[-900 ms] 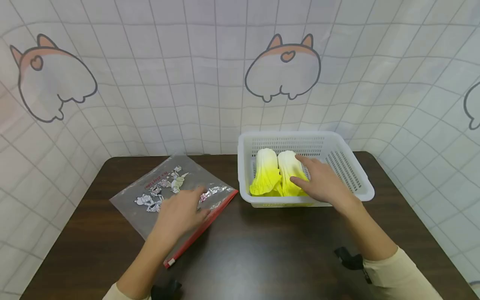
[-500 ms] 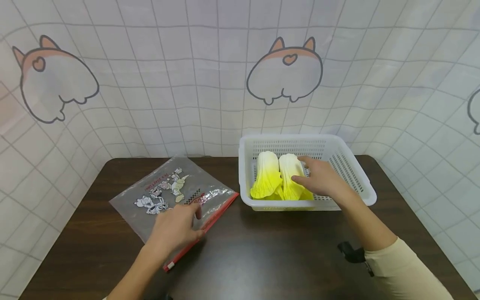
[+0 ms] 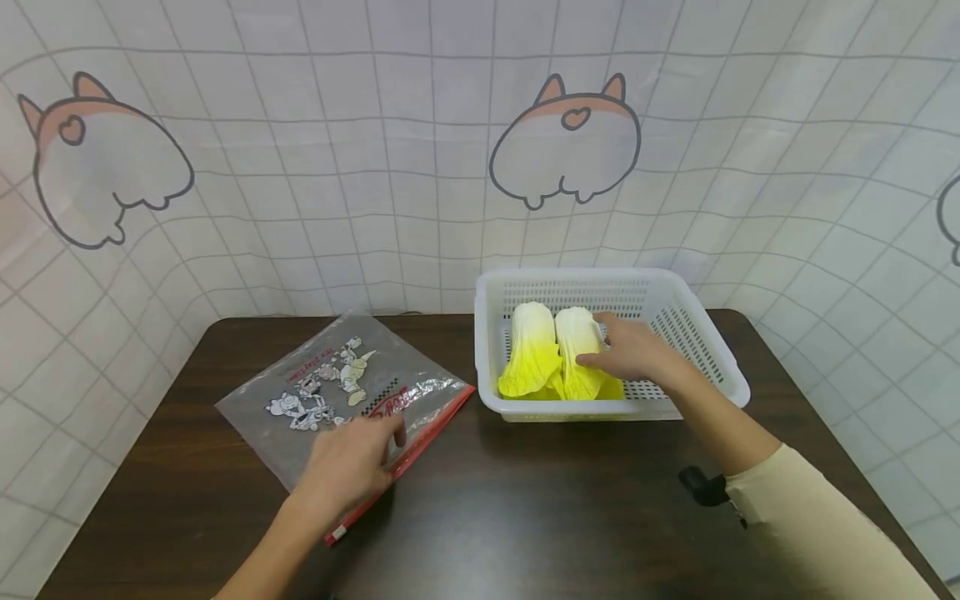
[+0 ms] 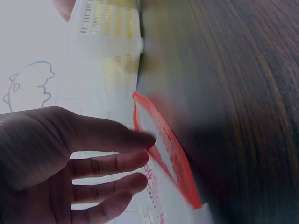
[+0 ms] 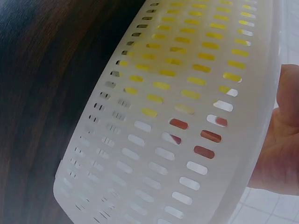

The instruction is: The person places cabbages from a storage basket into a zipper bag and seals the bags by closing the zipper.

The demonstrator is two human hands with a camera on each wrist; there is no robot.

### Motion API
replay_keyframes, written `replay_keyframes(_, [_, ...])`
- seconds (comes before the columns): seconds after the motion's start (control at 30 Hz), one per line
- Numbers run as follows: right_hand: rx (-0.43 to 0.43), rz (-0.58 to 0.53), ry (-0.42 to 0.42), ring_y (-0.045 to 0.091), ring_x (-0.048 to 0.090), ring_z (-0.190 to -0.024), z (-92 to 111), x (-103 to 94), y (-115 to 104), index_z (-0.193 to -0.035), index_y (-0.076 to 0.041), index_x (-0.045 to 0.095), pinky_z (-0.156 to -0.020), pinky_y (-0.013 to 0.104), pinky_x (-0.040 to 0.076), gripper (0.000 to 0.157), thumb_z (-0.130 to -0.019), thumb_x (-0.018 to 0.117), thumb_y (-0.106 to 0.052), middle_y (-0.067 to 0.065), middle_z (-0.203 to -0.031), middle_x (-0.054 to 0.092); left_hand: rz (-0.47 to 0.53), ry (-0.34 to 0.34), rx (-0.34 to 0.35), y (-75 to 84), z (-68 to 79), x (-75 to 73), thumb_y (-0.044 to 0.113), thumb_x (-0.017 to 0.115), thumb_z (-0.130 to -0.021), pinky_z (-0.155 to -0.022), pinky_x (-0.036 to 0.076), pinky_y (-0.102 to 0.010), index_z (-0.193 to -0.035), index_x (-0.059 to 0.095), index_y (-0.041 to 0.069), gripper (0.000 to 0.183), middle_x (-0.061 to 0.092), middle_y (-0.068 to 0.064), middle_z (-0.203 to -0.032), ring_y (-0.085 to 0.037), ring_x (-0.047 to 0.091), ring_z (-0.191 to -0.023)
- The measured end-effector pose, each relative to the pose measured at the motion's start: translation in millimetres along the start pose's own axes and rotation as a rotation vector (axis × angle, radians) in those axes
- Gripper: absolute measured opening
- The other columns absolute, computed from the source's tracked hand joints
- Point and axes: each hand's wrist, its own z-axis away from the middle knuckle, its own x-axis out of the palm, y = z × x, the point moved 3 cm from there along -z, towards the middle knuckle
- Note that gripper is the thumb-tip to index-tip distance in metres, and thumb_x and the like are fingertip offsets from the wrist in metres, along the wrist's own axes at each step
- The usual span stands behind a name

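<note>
A clear plastic zip bag (image 3: 330, 375), printed with cartoon figures, lies flat with its red zip edge (image 3: 435, 429) toward the lower right. My left hand (image 3: 348, 462) is over that edge, thumb and index finger apart in the head view. In the left wrist view the thumb overlaps the red strip; contact is unclear. Two Chinese cabbages, a left one (image 3: 532, 346) and a right one (image 3: 577, 346), lie side by side in a white basket (image 3: 705, 367). My right hand (image 3: 637, 346) grips the right cabbage from its right side, thumb on top; other fingers show partly through the basket holes.
The dark brown table (image 3: 510, 500) carries the bag on the left and the basket at the back right. Behind it hangs a white gridded curtain (image 3: 337, 150) with corgi drawings. Black wrist gear (image 3: 703, 486) sits under the right forearm.
My left hand has drawn back toward me from over the bag's print to its red edge. My right hand has settled lower on the right cabbage. Bag and basket stay put.
</note>
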Motion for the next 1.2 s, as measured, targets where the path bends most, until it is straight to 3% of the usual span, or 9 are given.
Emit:
replay_keyframes(0.17, [0.008,-0.031,-0.044,0.057,0.041,-0.142,-5,3.4,2,-0.162,0.008,0.015,-0.114,0.066,0.037,0.097,-0.098,0.067,-0.043,0.037,-0.159,0.036,-0.003,0.02,0.059,0.9,0.4,2.5,-0.001,0.08,-0.075,-0.054,0.044,-0.039,-0.105,0.069,0.024,0.04,0.059,0.01,-0.072,-0.012,0.055,-0.068])
replay_keyframes(0.23, [0.018,-0.044,-0.057,0.058,0.042,-0.14,-6,3.8,4,-0.163,0.006,0.012,-0.112,0.066,0.04,0.1,-0.097,0.067,-0.045,0.038,-0.159,0.036,-0.006,0.036,0.081,0.9,0.6,2.3,-0.002,0.079,-0.075,-0.054,0.045,-0.04,-0.107,0.068,0.023,0.042,0.063,0.007,-0.076,-0.014,0.057,-0.07])
replay_keyframes(0.33, [0.046,-0.096,-0.093,0.049,0.065,-0.108,-9,4.6,8,-0.165,0.001,0.008,-0.09,0.055,0.057,0.103,-0.096,0.07,-0.044,0.038,-0.157,0.038,-0.018,0.067,0.113,1.0,1.5,0.8,-0.004,0.079,-0.074,-0.057,0.048,-0.043,-0.107,0.066,0.022,0.043,0.069,0.003,-0.086,-0.017,0.062,-0.076])
replay_keyframes(0.43, [0.081,-0.156,-0.136,0.035,0.063,-0.086,-12,4.5,10,-0.166,-0.005,0.005,-0.067,0.042,0.058,0.106,-0.094,0.073,-0.044,0.037,-0.157,0.038,-0.016,0.076,0.132,0.7,2.2,-1.4,-0.006,0.079,-0.074,-0.06,0.05,-0.042,-0.107,0.066,0.02,0.043,0.067,0.003,-0.085,-0.018,0.061,-0.074])
replay_keyframes(0.47, [0.094,-0.182,-0.153,0.035,0.063,-0.087,-13,4.3,10,-0.167,-0.006,0.004,-0.065,0.041,0.059,0.107,-0.094,0.073,-0.043,0.037,-0.158,0.035,-0.013,0.072,0.134,0.4,2.1,-2.0,-0.006,0.08,-0.074,-0.06,0.049,-0.042,-0.107,0.066,0.019,0.043,0.065,0.003,-0.083,-0.017,0.059,-0.073])
replay_keyframes(0.53, [0.109,-0.211,-0.177,0.045,0.062,-0.109,-14,4.0,9,-0.167,-0.007,0.002,-0.074,0.048,0.062,0.108,-0.094,0.074,-0.042,0.035,-0.162,0.03,-0.011,0.064,0.13,-0.1,2.1,-2.9,-0.006,0.08,-0.076,-0.06,0.048,-0.04,-0.108,0.067,0.02,0.043,0.061,0.005,-0.081,-0.016,0.056,-0.071])
replay_keyframes(0.67, [0.137,-0.237,-0.207,0.056,0.039,-0.142,-16,4.1,8,-0.166,-0.004,-0.001,-0.091,0.063,0.057,0.11,-0.094,0.073,-0.041,0.033,-0.167,0.019,-0.038,0.061,0.111,-0.7,2.4,-3.9,-0.004,0.076,-0.08,-0.059,0.048,-0.039,-0.106,0.068,0.022,0.038,0.062,0.006,-0.084,-0.015,0.056,-0.072])
replay_keyframes(0.97, [0.183,-0.215,-0.23,0.051,0.046,-0.138,-20,4.1,7,-0.165,-0.001,0.002,-0.089,0.059,0.059,0.11,-0.093,0.074,-0.041,0.033,-0.163,0.026,-0.129,0.13,0.118,-1.5,2.6,-7.2,-0.002,0.071,-0.082,-0.056,0.052,-0.045,-0.109,0.08,0.02,0.035,0.07,0.001,-0.096,-0.025,0.072,-0.086])
replay_keyframes(1.2, [0.209,-0.324,-0.253,0.054,0.037,-0.144,-21,4.8,7,-0.166,-0.006,-0.001,-0.096,0.068,0.052,0.11,-0.093,0.075,-0.035,0.033,-0.166,0.017,-0.135,0.262,0.161,-2.9,1.3,-12.0,-0.001,0.078,-0.076,-0.054,0.052,-0.041,-0.105,0.082,0.015,0.033,0.069,0.001,-0.091,-0.024,0.07,-0.076])
